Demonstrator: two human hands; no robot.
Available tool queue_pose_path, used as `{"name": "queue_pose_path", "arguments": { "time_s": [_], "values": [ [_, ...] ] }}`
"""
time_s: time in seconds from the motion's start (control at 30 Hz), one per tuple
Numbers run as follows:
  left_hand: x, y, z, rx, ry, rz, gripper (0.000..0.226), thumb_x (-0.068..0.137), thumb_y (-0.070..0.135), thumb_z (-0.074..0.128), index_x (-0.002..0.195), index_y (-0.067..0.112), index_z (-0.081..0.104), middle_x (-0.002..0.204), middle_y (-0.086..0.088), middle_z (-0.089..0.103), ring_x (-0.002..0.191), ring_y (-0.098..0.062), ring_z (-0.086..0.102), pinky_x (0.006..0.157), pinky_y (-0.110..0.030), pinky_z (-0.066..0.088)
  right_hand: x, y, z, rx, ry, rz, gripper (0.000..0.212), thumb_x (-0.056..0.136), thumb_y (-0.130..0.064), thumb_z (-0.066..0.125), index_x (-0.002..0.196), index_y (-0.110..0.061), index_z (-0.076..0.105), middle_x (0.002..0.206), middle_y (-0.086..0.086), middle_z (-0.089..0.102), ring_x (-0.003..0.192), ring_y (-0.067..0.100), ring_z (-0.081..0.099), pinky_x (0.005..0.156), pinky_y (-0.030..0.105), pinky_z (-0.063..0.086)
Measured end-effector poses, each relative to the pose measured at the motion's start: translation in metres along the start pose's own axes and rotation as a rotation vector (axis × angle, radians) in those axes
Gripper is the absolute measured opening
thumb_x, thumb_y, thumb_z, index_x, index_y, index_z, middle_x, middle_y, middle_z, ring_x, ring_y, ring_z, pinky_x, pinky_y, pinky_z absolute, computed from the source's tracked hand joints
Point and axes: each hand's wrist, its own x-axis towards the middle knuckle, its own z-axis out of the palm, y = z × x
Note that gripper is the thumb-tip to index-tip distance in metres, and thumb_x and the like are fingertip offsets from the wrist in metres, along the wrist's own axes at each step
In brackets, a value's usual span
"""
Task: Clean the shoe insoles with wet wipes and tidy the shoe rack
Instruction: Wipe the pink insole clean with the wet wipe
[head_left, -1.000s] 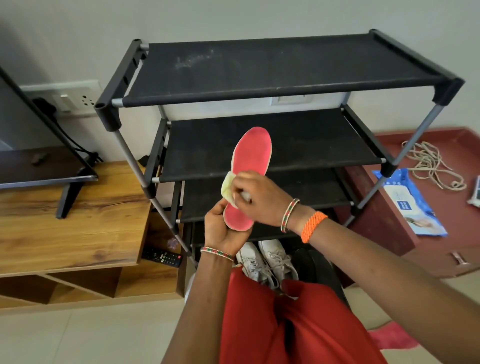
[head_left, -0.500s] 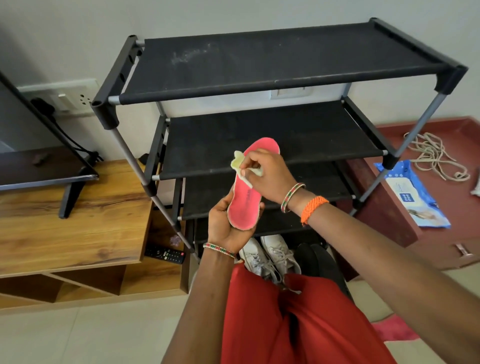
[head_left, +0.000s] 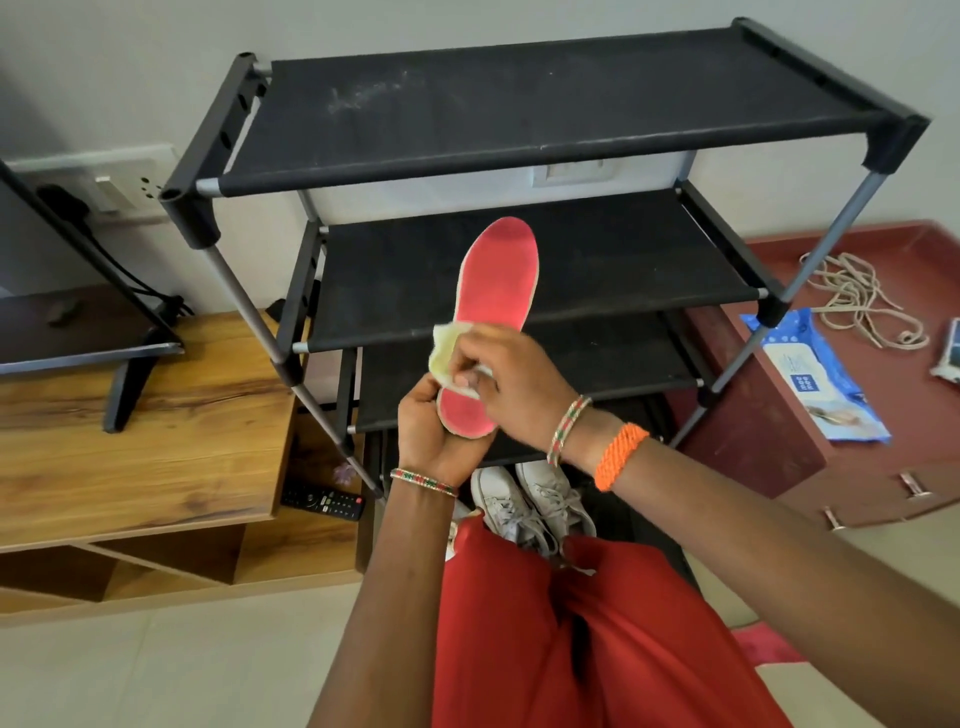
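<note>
the pink insole (head_left: 496, 291) is a flat, rounded-toe foam shape with a pale worn edge, held upright in front of the black fabric-shelved shoe rack (head_left: 519, 114). the left hand (head_left: 428, 431) curls its grip round the heel end from below. the right hand (head_left: 511, 384) pinches a crumpled yellowish wet wipe (head_left: 447, 353) against the insole's lower half, hiding its middle. dusty smears mark the top shelf. white laced sneakers (head_left: 530, 506) sit on the floor under the rack, partly hidden by the arms. a blue wipes pack (head_left: 815, 379) lies on the maroon worktop (head_left: 909, 457) to the right.
</note>
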Motion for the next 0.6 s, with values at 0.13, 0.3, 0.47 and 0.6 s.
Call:
{"name": "queue_pose_path", "arguments": {
  "time_s": [0.13,0.3,0.47,0.6],
  "values": [
    [-0.006,-0.009,-0.005,-0.038,-0.028,-0.045,0.021,0.085,0.013,0.047,0.076,0.005,0.064,0.061,-0.006,0.057,0.054,-0.011,0.059,0.059,-0.020,0.052,-0.028,-0.003,0.002,0.046,-0.211,-0.032,0.011,0.077,0.006,0.056,0.076,-0.005,0.058,0.085,0.002,0.060,0.081,0.016,0.052,0.071,0.035,0.046],
    [-0.017,-0.025,-0.010,-0.028,-0.014,-0.060,0.032,0.083,0.017,0.058,0.112,0.004,0.060,0.098,-0.010,0.065,0.093,-0.021,0.062,0.082,-0.032,0.052,-0.013,0.011,-0.009,-0.144,-0.097,0.011,0.017,0.079,0.007,0.054,0.085,-0.009,0.053,0.089,0.001,0.053,0.087,0.019,0.048,0.066,0.040,0.047],
    [-0.018,-0.026,-0.012,-0.099,-0.007,-0.035,0.026,0.089,0.014,0.045,0.100,0.002,0.065,0.087,-0.014,0.065,0.082,-0.025,0.065,0.075,-0.033,0.055,-0.035,-0.008,0.012,-0.233,0.034,-0.014,0.022,0.074,0.009,0.056,0.089,-0.008,0.056,0.090,0.008,0.055,0.084,0.026,0.050,0.071,0.037,0.044],
    [-0.018,-0.026,-0.019,-0.128,-0.035,-0.012,0.027,0.087,0.031,0.059,0.103,0.010,0.057,0.089,-0.008,0.059,0.089,-0.020,0.057,0.093,-0.043,0.049,-0.065,-0.020,0.027,-0.190,-0.105,-0.127,0.011,0.080,-0.001,0.051,0.084,-0.009,0.057,0.085,0.007,0.054,0.080,0.025,0.050,0.066,0.040,0.045]
  ]
}}
